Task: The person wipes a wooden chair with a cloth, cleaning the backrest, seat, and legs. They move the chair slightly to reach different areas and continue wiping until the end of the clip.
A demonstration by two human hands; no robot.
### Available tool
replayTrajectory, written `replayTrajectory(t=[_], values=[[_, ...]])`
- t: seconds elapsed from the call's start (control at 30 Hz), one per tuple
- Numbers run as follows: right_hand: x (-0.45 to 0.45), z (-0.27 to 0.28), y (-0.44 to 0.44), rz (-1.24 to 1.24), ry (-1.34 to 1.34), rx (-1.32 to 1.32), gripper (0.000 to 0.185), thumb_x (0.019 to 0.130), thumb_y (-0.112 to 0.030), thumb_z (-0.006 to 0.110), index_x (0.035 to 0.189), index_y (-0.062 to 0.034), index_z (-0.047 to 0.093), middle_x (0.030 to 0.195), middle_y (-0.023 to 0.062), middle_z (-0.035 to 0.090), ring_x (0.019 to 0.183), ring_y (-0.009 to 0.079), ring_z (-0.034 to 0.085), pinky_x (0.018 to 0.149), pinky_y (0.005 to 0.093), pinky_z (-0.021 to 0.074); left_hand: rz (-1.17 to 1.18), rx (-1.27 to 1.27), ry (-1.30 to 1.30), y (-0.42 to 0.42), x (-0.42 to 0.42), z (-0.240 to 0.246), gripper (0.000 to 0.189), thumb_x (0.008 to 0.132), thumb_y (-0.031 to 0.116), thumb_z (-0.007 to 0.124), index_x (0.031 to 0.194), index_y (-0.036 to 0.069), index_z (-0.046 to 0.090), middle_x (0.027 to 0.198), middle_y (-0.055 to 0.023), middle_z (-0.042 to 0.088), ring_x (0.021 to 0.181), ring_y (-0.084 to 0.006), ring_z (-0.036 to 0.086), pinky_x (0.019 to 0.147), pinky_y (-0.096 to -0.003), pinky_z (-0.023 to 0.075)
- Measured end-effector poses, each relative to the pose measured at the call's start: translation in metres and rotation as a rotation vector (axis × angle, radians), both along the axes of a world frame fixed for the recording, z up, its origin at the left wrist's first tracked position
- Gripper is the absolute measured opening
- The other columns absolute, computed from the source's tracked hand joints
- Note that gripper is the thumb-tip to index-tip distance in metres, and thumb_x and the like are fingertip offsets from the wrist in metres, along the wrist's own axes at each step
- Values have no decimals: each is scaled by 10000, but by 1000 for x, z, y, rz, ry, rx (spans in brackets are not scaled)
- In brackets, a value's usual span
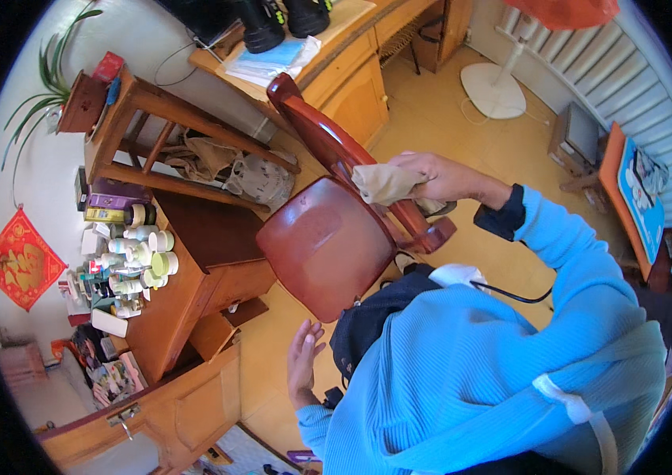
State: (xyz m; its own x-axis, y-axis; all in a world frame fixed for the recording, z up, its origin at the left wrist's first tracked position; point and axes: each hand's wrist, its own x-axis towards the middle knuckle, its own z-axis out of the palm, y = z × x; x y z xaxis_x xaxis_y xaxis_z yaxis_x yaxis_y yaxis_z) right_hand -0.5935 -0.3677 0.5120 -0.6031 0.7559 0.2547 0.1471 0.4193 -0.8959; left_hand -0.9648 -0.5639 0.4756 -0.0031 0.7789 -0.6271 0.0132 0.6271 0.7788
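Observation:
My right hand (440, 175) grips a folded beige cloth (389, 183). The cloth lies against the back of a dark red wooden chair (327, 139), close to its outer rail. Below it, the glossy chair seat (330, 249) faces up and shows a paler, duller patch. My left hand (305, 359) hangs free near the edge of the seat, its fingers loosely apart with nothing in them. Part of the chair's back is hidden behind the cloth and my right hand.
Several bottles and jars (140, 255) crowd a wooden cabinet (187, 291) on the left. A wooden door (205, 398) stands at lower left. Past the chair is a desk (342, 83) with blue face masks (270, 54). A white fan base (493, 92) stands on the floor near a radiator (621, 71).

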Motion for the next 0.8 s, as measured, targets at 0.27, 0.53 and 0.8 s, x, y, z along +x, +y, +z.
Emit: replayTrajectory(t=[0.27, 0.53, 0.8], values=[[-47, -11, 113, -314, -36, 390, 232, 769, -104, 517, 987, -24, 507, 933, 159, 541, 896, 344, 511, 778, 385, 410, 192, -31, 45, -37, 2, 11, 556, 860, 302, 517, 1274, -28, 346, 1203, -165, 480, 1098, -247, 474, 869, -354, 412], [-115, 0, 210, -374, -444, 986, 241, 699, -31, 485, 931, -59, 543, 896, 153, 559, 882, 348, 506, 744, 407, 425, 451, -69, 67, -103, 7, 12, 507, 882, 272, 481, 1271, -24, 350, 1190, -150, 491, 1073, -234, 495, 859, -339, 422], [-123, 1, 193, -27, -641, 1133, 290, 621, -73, 551, 897, -111, 633, 843, 57, 580, 918, 246, 516, 768, 374, 415, 545, -91, 11, -137, -8, 5, 535, 874, 318, 496, 1281, 6, 342, 1172, -115, 505, 1061, -196, 493, 847, -333, 414]])
